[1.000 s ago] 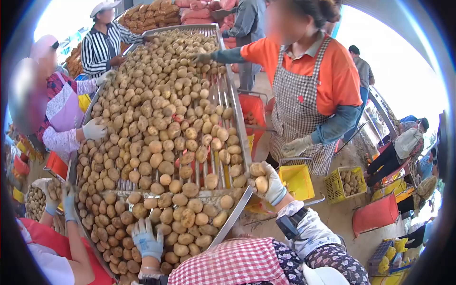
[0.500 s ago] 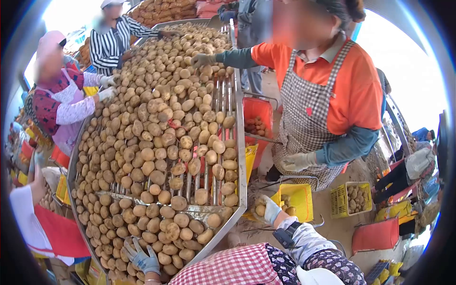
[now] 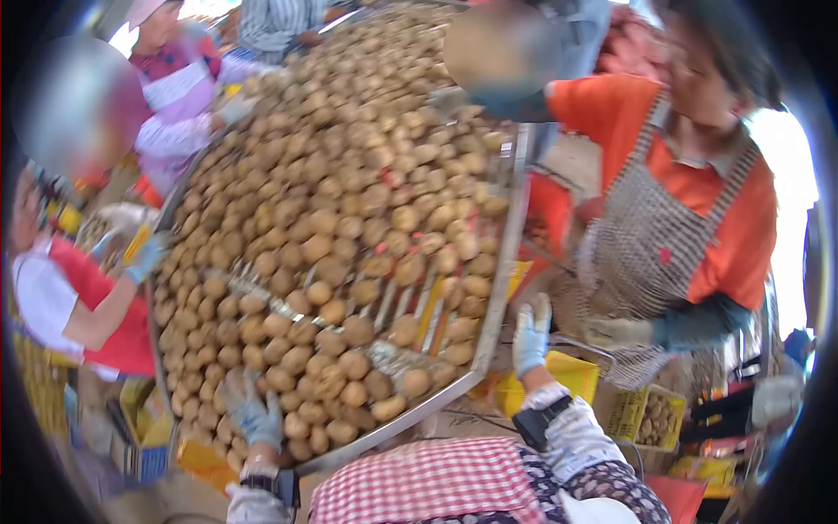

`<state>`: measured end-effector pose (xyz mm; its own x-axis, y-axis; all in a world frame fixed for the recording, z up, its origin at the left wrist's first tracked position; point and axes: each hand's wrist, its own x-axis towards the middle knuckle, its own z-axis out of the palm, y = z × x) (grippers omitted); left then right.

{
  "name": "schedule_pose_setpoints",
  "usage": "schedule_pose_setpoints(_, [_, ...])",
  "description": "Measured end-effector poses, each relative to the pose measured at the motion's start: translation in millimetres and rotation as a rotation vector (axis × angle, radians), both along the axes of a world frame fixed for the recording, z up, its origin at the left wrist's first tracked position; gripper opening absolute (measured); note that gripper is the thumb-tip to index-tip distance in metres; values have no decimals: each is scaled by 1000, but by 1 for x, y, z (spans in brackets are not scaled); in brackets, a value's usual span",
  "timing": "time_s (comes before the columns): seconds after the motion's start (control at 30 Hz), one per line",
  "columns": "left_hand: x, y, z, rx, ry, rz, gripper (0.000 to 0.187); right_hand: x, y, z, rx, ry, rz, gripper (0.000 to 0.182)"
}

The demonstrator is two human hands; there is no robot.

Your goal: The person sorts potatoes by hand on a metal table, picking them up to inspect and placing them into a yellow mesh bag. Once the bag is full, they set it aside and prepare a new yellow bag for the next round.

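Many potatoes [image 3: 305, 227] cover a large slatted metal sorting table [image 3: 436, 406]. My left hand [image 3: 253, 410], in a light blue and white glove, rests on potatoes near the table's front left edge, its fingers spread. Just outside the right edge is my right hand [image 3: 531, 336], gloved the same way, fingers raised and stretched out with nothing in them. Below and beside it is a yellow container [image 3: 572, 380], its inside mostly hidden. Metal bars show between the potatoes at the table's front right.
A co-worker in an orange shirt and checked apron [image 3: 655, 227] stands at the right, reaching over the table. Other co-workers line the left and far sides. A yellow crate [image 3: 627, 415] with potatoes is at the lower right, a red container [image 3: 548, 210] beyond the right edge.
My right hand has let go of the potato it held over the yellow container and moved up beside the table edge. My left hand stays on the potatoes. The view has turned and shifted.
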<state>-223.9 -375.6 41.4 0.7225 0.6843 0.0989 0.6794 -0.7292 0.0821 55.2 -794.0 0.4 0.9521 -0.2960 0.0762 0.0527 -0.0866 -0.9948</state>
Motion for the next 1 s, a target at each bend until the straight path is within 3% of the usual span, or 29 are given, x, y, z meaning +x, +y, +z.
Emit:
schedule_pose_setpoints(0.07, [11,13,-19,40,-94,-32,66,-36,24,52,-541,-176,85,58])
schedule_pose_setpoints(0.1, [20,18,-17,55,-149,-61,67,-43,30,56,-656,-295,166,64])
schedule_pose_setpoints(0.17, [47,15,-2,64,-59,-37,67,-56,57,75,-781,-464,369,69])
schedule_pose_setpoints(0.23, [63,14,2,71,-82,42,68,-63,83,76,-810,-476,555,71])
schedule_pose_setpoints(0.27, [66,22,0,-38,-60,-38,69,-65,97,77,-835,-484,710,72])
schedule_pose_setpoints(0.3, [62,19,-3,-44,-63,-31,69,-70,110,80,-840,-487,717,72])
schedule_pose_setpoints(0.37, [50,4,0,-26,23,-145,74,-75,138,91,-1174,-354,1158,78])
schedule_pose_setpoints(0.47, [12,-7,-4,-129,23,-213,75,-82,149,83,-1358,-363,1218,84])
schedule_pose_setpoints(0.63, [3,16,4,-158,-32,-261,75,-77,164,65,-1323,-389,1227,88])
schedule_pose_setpoints(0.77, [23,65,4,-118,-6,-103,78,-77,169,63,-1276,-412,1122,86])
schedule_pose_setpoints(0.87, [1,61,7,-69,-41,-140,81,-78,163,60,-1088,-549,1017,83])
schedule_pose_setpoints(0.93, [-22,31,27,-97,-76,-113,85,-84,161,58,-999,-701,1098,84])
schedule_pose_setpoints(1.0, [-49,4,16,-127,-62,-91,86,-92,168,60,-894,-890,1217,84])
